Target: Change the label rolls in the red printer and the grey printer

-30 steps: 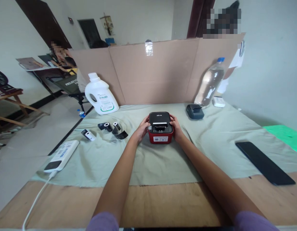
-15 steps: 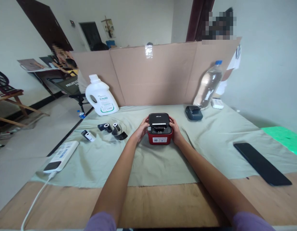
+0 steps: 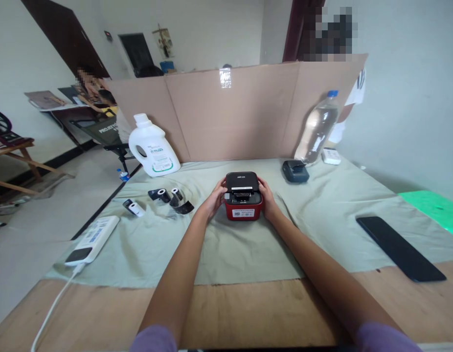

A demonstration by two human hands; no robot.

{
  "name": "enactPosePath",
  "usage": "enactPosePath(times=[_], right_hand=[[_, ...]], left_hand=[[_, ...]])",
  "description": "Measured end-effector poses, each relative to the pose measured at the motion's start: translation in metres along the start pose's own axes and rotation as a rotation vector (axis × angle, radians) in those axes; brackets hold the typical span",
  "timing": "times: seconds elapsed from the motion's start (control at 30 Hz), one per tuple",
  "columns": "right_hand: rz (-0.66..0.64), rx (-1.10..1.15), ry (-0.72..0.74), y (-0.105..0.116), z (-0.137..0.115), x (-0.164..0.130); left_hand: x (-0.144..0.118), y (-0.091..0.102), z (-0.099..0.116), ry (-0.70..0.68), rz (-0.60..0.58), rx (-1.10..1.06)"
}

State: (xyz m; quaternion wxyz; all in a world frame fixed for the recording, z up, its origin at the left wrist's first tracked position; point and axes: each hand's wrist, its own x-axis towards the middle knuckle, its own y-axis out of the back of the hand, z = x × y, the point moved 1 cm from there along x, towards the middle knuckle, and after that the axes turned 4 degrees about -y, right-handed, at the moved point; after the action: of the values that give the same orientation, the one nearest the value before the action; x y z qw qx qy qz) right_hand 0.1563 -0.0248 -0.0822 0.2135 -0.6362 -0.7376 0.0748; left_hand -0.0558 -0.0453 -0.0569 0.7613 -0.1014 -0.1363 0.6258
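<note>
A small red printer with a black lid (image 3: 243,196) stands on the pale green cloth (image 3: 226,244) in the middle of the table. My left hand (image 3: 213,199) clasps its left side and my right hand (image 3: 268,197) clasps its right side. The lid is down and a white label shows on the red front. Two small paper rolls with a dark strip (image 3: 171,198) lie on the cloth to the left of my left hand.
A white detergent jug (image 3: 151,147) and a cardboard screen (image 3: 234,110) stand at the back, with a clear water bottle (image 3: 317,128) and a dark blue device (image 3: 295,171) at the back right. A black phone (image 3: 400,248) lies right; a white power strip (image 3: 92,239) lies left.
</note>
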Motion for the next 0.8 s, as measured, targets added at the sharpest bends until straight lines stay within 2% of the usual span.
enactPosePath(times=[0.2, 0.37, 0.67, 0.8], right_hand=[[0.007, -0.036, 0.016, 0.001, 0.003, 0.002], [-0.003, 0.023, -0.026, 0.001, 0.004, 0.004], [0.055, 0.034, -0.134, -0.004, -0.009, 0.007], [0.052, 0.062, -0.114, -0.005, -0.007, 0.006]], left_hand=[[-0.002, -0.002, 0.003, -0.001, -0.010, -0.004], [-0.002, -0.003, 0.003, 0.018, 0.010, 0.011], [-0.002, -0.004, 0.004, 0.002, 0.007, 0.031], [-0.001, -0.004, 0.004, 0.004, 0.017, 0.041]])
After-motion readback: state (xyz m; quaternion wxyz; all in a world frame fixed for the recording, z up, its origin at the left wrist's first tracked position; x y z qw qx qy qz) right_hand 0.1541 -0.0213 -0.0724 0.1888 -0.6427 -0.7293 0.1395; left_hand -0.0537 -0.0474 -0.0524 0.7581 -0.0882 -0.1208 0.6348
